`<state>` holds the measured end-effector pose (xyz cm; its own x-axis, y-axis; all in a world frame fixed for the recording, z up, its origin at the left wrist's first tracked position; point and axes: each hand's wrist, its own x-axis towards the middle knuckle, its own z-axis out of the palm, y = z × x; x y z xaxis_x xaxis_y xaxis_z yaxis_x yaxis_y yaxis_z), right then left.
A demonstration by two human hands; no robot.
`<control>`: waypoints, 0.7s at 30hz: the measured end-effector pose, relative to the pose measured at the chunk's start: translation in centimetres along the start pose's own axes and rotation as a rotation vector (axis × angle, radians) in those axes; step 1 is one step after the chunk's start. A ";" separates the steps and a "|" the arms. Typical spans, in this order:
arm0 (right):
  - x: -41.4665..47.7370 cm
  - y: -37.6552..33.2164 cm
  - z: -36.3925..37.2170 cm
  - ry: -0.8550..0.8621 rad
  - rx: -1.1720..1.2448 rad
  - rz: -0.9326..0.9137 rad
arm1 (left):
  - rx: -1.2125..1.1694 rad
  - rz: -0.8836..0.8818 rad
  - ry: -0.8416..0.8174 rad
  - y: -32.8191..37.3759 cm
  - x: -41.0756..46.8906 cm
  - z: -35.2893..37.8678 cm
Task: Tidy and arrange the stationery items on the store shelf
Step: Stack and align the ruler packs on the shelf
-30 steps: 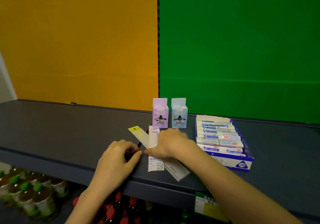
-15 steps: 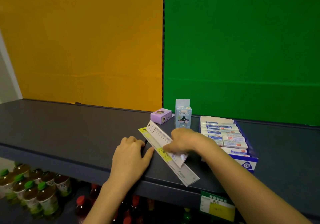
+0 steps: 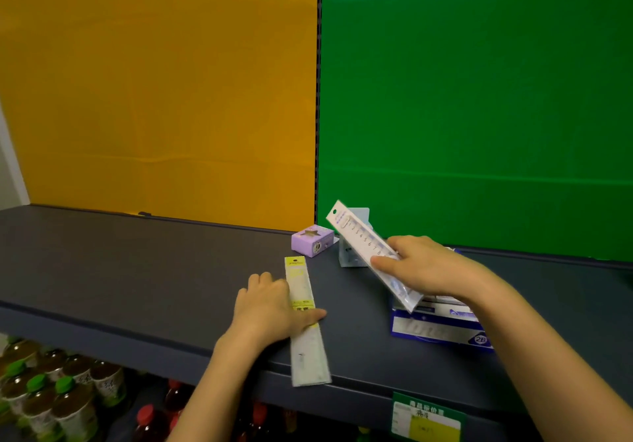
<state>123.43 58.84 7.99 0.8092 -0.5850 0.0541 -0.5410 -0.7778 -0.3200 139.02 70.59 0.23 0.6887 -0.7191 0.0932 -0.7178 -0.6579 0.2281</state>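
While the left hand (image 3: 270, 308) lies flat on the dark grey shelf board (image 3: 137, 270), its thumb presses across a long clear plastic ruler with a yellow-green header card (image 3: 303, 318); the fingers are spread and pressing rather than wrapped around anything. That ruler lies flat, running from mid-shelf toward the front, and its near end juts just past the shelf's front edge.

Off to the right, the right hand (image 3: 424, 267) is closed on a second clear ruler in a white and pale-blue sleeve (image 3: 368, 253), pinching it about halfway along with the thumb on top. This ruler is lifted off the board and tilted, its hanging-hole end pointing up and back toward the green back panel (image 3: 479, 116), its lower end over the blue and white open carton marked 2B (image 3: 442, 330).

Behind the raised ruler stands a pale-blue small box (image 3: 349, 258), partly hidden by it. Just to its left a small lilac box with a star-shaped cut-out (image 3: 311, 240) lies tipped on its side near the seam where the orange back panel (image 3: 154, 99) meets the green one. The right wrist covers most of the carton's contents.

A green and yellow price tag (image 3: 426, 419) hangs on the shelf's front lip. Below, green-capped bottles of brown drink (image 3: 61, 397) and red-capped bottles (image 3: 147, 417) fill the lower level.
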 end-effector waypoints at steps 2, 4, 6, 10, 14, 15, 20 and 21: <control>-0.2 0.6 0.0 0.015 0.038 0.013 | -0.121 0.015 -0.046 -0.9 0.1 -0.2; -0.3 1.0 0.1 0.027 0.069 0.022 | -0.263 0.020 -0.051 -1.5 0.2 -0.2; -0.3 1.2 0.4 0.038 0.081 0.042 | -0.406 0.016 -0.016 -1.8 0.2 0.1; -0.7 1.7 1.1 0.096 0.191 0.064 | -0.588 0.061 0.086 -2.5 -0.5 0.4; -1.9 2.5 2.1 0.227 0.305 0.087 | -0.755 0.171 0.242 -2.5 -1.9 -1.2; -2.4 2.8 2.2 0.258 0.341 0.098 | -0.819 0.190 0.257 -2.1 -2.2 -1.7; -5.7 5.0 2.1 0.379 0.534 0.193 | -1.046 0.239 0.119 1.7 -1.8 -3.8; -6.6 5.7 1.8 0.410 0.564 0.215 | -1.049 0.243 0.086 2.8 -1.7 -3.9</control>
<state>115.48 58.70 4.08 0.4872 -0.8368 0.2497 -0.3886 -0.4638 -0.7962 136.24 70.85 4.49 0.5740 -0.7596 0.3059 -0.4182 0.0493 0.9070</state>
